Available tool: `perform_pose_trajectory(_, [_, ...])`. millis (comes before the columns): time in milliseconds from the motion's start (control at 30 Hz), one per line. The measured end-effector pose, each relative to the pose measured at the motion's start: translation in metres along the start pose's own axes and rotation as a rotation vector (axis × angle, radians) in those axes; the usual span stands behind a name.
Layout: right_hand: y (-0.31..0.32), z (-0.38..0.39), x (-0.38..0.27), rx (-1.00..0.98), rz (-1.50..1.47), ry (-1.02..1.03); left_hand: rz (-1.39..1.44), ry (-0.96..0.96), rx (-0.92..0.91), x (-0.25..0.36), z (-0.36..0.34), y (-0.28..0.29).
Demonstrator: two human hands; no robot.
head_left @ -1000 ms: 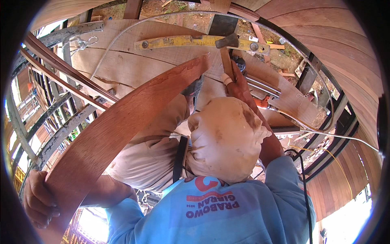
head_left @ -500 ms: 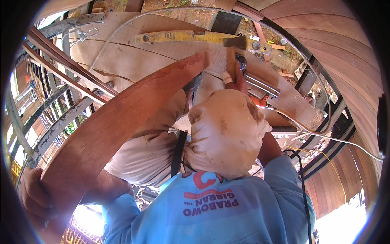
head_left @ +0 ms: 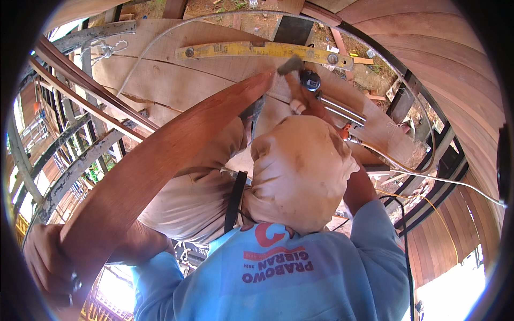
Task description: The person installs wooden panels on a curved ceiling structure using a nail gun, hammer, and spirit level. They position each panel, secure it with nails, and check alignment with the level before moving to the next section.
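A long, curved reddish-brown wooden plank (head_left: 155, 144) slants across my lap from lower left toward the upper middle. My left hand (head_left: 51, 259) is closed around its wide lower end, with fingers over the edge. My right hand (head_left: 313, 108), partly hidden behind my knee, grips the wooden handle of a hammer (head_left: 289, 65). The hammer's dark head is close to the plank's narrow far end; whether they touch I cannot tell. One finger of that hand has a pale wrap. Just right of the handle lies a round black tape measure (head_left: 310, 80).
A yellow spirit level (head_left: 235, 50) lies across the pale boards (head_left: 166, 80) ahead. Right of my hand are shiny metal rods (head_left: 342, 111) and an orange tool part (head_left: 345, 131). A white cable (head_left: 455, 185) runs right. Metal framing (head_left: 53, 187) stands left; curved planking (head_left: 428, 48) rises right.
The hammer head has moved left, from over the spirit level to near the plank's far end. The tape measure now shows more fully. My left hand keeps its grip.
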State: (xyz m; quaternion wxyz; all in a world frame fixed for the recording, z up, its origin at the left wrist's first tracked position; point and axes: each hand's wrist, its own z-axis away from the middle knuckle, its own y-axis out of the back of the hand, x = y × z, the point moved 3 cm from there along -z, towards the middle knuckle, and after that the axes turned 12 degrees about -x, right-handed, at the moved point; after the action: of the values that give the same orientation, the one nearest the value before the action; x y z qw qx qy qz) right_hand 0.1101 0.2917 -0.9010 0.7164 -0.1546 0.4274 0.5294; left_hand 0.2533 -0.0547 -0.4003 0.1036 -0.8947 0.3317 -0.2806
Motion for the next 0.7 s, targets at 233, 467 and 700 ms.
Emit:
perform_pose_trajectory(233, [0.036,-0.002,-0.044,-0.160,0.060,-0.106,0.061,-0.041,-0.006,-0.003,0.011,-0.004])
perform_pose_trajectory(467, [0.002,-0.008,0.019,-0.017,-0.022,0.018,0.057,-0.083,-0.014,0.001,0.006,-0.006])
perform_pose_trajectory(700, [0.008,0.013,-0.042,-0.115,0.109,-0.209,0.097,0.082,0.041,-0.040,-0.011,0.012])
